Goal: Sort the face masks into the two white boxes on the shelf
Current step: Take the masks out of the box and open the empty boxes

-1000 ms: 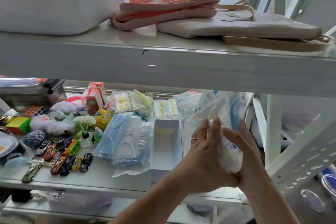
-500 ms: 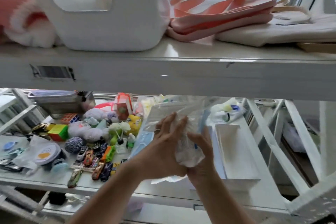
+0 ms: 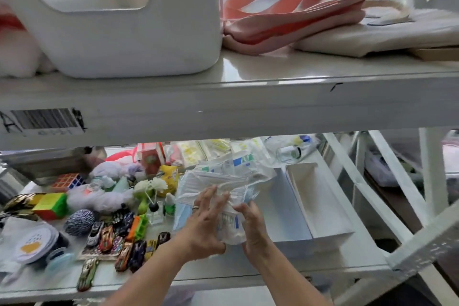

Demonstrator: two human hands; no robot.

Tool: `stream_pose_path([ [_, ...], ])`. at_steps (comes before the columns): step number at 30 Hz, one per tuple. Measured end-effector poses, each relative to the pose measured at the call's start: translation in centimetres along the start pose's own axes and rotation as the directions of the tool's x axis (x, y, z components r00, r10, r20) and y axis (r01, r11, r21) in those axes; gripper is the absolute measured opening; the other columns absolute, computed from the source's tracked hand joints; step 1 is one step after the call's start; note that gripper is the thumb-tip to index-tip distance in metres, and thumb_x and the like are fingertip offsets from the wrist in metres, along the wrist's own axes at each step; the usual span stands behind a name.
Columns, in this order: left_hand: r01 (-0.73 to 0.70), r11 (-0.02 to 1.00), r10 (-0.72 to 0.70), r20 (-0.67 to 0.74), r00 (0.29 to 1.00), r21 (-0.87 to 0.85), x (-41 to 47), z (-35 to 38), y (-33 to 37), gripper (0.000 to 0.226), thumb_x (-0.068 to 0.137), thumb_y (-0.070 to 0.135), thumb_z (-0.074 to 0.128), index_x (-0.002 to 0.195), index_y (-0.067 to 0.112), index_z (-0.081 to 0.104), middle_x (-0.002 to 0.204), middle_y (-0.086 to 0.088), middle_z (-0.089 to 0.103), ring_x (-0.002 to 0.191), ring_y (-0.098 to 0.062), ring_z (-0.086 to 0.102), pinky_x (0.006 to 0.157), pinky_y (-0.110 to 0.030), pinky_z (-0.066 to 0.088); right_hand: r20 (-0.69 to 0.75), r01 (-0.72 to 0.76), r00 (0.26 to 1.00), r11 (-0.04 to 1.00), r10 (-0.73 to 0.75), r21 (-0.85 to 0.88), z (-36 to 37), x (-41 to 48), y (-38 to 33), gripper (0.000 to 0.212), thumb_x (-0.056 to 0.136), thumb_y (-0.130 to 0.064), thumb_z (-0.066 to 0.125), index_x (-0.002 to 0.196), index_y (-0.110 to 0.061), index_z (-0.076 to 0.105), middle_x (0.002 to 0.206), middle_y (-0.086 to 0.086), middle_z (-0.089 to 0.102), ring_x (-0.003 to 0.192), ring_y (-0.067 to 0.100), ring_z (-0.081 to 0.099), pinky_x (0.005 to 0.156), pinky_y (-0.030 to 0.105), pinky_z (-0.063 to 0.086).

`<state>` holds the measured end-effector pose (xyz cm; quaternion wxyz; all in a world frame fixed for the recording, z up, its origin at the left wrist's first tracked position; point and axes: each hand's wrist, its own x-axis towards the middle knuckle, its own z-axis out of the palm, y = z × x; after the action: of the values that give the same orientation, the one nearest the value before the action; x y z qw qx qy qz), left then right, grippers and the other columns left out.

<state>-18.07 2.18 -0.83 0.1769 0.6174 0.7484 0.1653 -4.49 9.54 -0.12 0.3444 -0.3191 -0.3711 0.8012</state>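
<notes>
Far to the left of the hands, the lower shelf (image 3: pixel 223 278) carries clutter that has no part in the sorting: puzzle cubes (image 3: pixel 51 205), a row of toy cars (image 3: pixel 119 241) and a ball of yarn (image 3: pixel 80 222). Just left of the hands and partly under them lie blue face masks (image 3: pixel 182 208) in clear wrap, not yet in any box.

The left hand (image 3: pixel 203 226) has its fingers spread over the near side of a bundle of wrapped masks (image 3: pixel 223 181), a ring on one finger. The right hand (image 3: pixel 253 227) presses against the bundle's other side, so both hands are clamped on the one bunch, held just above the shelf and tilted away from the person. Its lower end is crumpled between the palms.

Just right of the hands stand the two white boxes. The nearer box (image 3: pixel 285 206) is largely hidden by the bundle, and its contents cannot be told. The farther box (image 3: pixel 320 204) is open at the top, and the part of its inside that shows looks empty.

Beyond the hands, toward the back of the shelf, more packets (image 3: pixel 198 153) with yellow print lie loose.

I judge the sorting to be at an early stage: one bundle is in hand, no mask is seen in either box, and several packs are left on the shelf.
</notes>
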Motion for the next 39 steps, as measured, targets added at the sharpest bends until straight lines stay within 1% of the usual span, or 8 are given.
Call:
stream_pose_path([
  [11, 0.112, 0.984, -0.103, -0.068, 0.992, 0.136, 2.1, 2.1, 2.5, 0.119, 0.065, 0.045, 0.072, 0.156, 0.041, -0.004, 0.160, 0.011, -0.028, 0.148, -0.017, -0.029, 0.120, -0.051, 0.027, -0.060, 0.066, 0.995, 0.977, -0.080, -0.205, -3.7, 1.3, -1.6, 0.069, 0.076, -0.016, 0.066, 0.140, -0.032, 0.045, 0.120, 0.008, 0.072, 0.109, 0.032, 0.069, 0.093, 0.060, 0.054],
  [18, 0.163, 0.971, -0.152, -0.072, 0.986, 0.174, 2.7, 3.0, 3.2, 0.121, 0.065, 0.052, 0.070, 0.156, 0.041, -0.009, 0.159, 0.010, -0.033, 0.147, -0.019, -0.032, 0.116, -0.061, 0.027, 0.002, 0.021, 1.000, 0.946, -0.022, -0.322, -4.6, 0.9, -3.2, 0.056, 0.080, -0.024, 0.065, 0.133, -0.034, 0.049, 0.122, 0.009, 0.069, 0.107, 0.030, 0.070, 0.090, 0.056, 0.057],
  [21, 0.174, 0.967, -0.165, -0.061, 0.984, 0.186, 2.7, 3.0, 3.4, 0.123, 0.063, 0.068, 0.066, 0.156, 0.042, -0.009, 0.161, 0.010, -0.032, 0.148, -0.018, -0.030, 0.117, -0.065, 0.018, 0.091, 0.105, 0.994, 0.775, -0.062, -0.623, -4.2, -1.7, -4.9, 0.051, 0.080, -0.041, 0.061, 0.129, -0.030, 0.053, 0.127, -0.006, 0.065, 0.113, 0.018, 0.064, 0.097, 0.041, 0.054],
  [24, 0.192, 0.966, -0.172, -0.126, 0.977, 0.173, 2.1, 2.5, 3.8, 0.116, 0.064, 0.077, 0.061, 0.155, 0.047, -0.004, 0.162, 0.013, -0.027, 0.150, -0.017, -0.027, 0.118, -0.068, 0.005, 0.115, 0.277, 0.942, 0.541, -0.314, -0.794, -5.4, -4.6, -7.7, 0.050, 0.079, -0.033, 0.062, 0.129, -0.027, 0.059, 0.116, -0.013, 0.063, 0.103, 0.005, 0.064, 0.089, 0.025, 0.055],
  [26, 0.215, 0.961, -0.183, -0.181, 0.966, 0.175, 1.6, 2.5, 3.8, 0.111, 0.067, 0.076, 0.062, 0.154, 0.049, 0.000, 0.162, 0.013, -0.025, 0.150, -0.018, -0.024, 0.118, -0.069, 0.007, 0.089, 0.312, 0.863, 0.386, -0.497, -0.868, -7.8, -4.6, -10.2, 0.039, 0.081, -0.020, 0.066, 0.120, -0.022, 0.064, 0.107, -0.008, 0.067, 0.092, 0.007, 0.067, 0.080, 0.028, 0.057],
  [28, 0.230, 0.966, -0.199, -0.228, 0.953, 0.120, 1.1, 3.0, 3.5, 0.110, 0.066, 0.075, 0.066, 0.153, 0.051, 0.004, 0.162, 0.013, -0.023, 0.151, -0.019, -0.021, 0.117, -0.068, 0.015, 0.009, 0.209, 0.819, 0.284, -0.574, -0.936, -10.8, -3.2, -12.7, 0.038, 0.084, -0.011, 0.069, 0.121, -0.014, 0.065, 0.110, 0.004, 0.067, 0.095, 0.018, 0.066, 0.084, 0.038, 0.057],
  [32, 0.245, 0.970, -0.229, -0.307, 0.924, 0.013, 0.4, 4.0, 2.7, 0.112, 0.061, 0.075, 0.069, 0.154, 0.049, 0.012, 0.163, 0.009, -0.018, 0.151, -0.022, -0.018, 0.117, -0.064, 0.024, -0.077, 0.034, 0.811, 0.177, -0.581, -0.984, -15.4, -1.4, -15.7, 0.042, 0.085, -0.010, 0.068, 0.126, -0.006, 0.062, 0.119, 0.014, 0.064, 0.100, 0.023, 0.062, 0.088, 0.038, 0.052],
  [39, 0.246, 0.969, -0.234, -0.322, 0.917, -0.002, 1.0, 4.6, 3.6, 0.109, 0.065, 0.067, 0.075, 0.155, 0.043, 0.017, 0.163, 0.007, -0.011, 0.151, -0.023, -0.014, 0.116, -0.061, 0.029, -0.102, -0.166, 0.950, -0.200, -0.296, -0.966, -17.4, 0.5, -15.7, 0.052, 0.090, -0.035, 0.061, 0.132, -0.006, 0.053, 0.130, 0.014, 0.058, 0.121, 0.030, 0.052, 0.103, 0.037, 0.041],
])
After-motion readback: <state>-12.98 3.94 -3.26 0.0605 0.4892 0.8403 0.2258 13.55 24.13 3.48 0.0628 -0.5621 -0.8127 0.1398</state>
